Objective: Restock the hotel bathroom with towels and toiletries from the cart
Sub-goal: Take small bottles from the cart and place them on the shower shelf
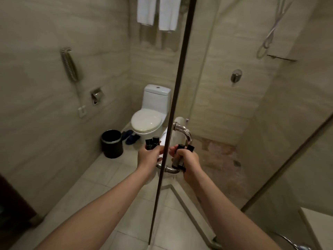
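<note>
Bathroom, toilet (151, 112), glass shower door (252, 123), towels (158, 11)

White ceramic toilet (153, 112), lid down, stands at twelve o'clock. At its eight o'clock sits a round black waste bin (112, 146), dark blue slippers (130, 137) between them. At its three o'clock, a dark-edged glass shower door (179, 78) with curved chrome handle (187, 134).

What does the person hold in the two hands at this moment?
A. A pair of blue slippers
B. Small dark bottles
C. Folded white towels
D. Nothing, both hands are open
B: the left hand grips small dark bottles, and the right hand grips a second set of bottles; the white towels hang on the wall.
</note>
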The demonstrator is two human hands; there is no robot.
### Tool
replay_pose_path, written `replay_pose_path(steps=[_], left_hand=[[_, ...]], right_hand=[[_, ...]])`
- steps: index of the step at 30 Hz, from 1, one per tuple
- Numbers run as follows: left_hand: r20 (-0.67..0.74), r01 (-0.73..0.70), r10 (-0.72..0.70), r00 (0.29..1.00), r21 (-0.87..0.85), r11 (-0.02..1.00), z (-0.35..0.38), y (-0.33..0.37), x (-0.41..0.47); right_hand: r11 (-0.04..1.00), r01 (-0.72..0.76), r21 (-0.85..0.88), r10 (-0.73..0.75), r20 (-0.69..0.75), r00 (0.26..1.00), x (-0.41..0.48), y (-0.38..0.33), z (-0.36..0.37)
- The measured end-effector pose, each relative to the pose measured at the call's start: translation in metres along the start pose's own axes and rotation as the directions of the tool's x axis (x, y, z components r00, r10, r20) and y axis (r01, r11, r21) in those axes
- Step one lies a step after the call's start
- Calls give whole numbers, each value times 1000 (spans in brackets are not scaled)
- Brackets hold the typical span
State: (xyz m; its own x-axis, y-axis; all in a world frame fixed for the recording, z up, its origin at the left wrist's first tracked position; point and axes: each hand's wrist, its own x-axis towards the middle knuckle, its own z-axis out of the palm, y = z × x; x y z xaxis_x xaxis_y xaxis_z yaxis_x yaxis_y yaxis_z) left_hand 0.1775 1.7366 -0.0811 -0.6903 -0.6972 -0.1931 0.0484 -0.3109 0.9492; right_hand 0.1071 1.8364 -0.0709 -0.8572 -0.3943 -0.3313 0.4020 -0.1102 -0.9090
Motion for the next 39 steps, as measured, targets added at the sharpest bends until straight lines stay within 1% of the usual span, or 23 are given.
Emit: replay_pose_path(steps=[3, 7, 11, 15, 19, 25, 29, 34, 37, 39], left_hand=[[-39, -11, 11, 999, 12, 1000, -40, 14, 23], [-30, 5, -4, 1000, 29, 1000, -94, 33, 63], [-34, -7, 7, 999, -4, 1000, -135, 51, 106], [-61, -31, 31, 998, 1, 1000, -169, 67, 143], [-58, -19, 20, 998, 25, 999, -194, 82, 178], [-57, -3, 8, 998, 93, 996, -219, 103, 227], [-65, -9, 15, 998, 95, 995, -228, 110, 244], [-53, -2, 8, 999, 99, 995, -235, 114, 253], [-41, -33, 38, 998, 123, 992, -234, 117, 250], [-62, -75, 84, 995, 138, 988, -229, 118, 244]], right_hand=[[999, -9, 36, 10, -31, 999, 10, 18, 50], [999, -3, 52, 5, -47, 999, 24, 33, 115], [1000, 14, 24, -12, -65, 998, 41, 41, 171], [1000, 2, 13, -1, -28, 1000, 57, 49, 224], [998, -12, 58, 11, 21, 1000, 77, 50, 267], [999, 3, 48, -5, 44, 999, 101, 41, 307], [999, 5, 41, -7, 48, 999, 110, 38, 318], [992, -4, 125, -4, 68, 998, 115, 36, 325], [993, -12, 117, 1, 93, 996, 113, 35, 325], [994, -9, 111, -3, 107, 994, 111, 34, 322]])
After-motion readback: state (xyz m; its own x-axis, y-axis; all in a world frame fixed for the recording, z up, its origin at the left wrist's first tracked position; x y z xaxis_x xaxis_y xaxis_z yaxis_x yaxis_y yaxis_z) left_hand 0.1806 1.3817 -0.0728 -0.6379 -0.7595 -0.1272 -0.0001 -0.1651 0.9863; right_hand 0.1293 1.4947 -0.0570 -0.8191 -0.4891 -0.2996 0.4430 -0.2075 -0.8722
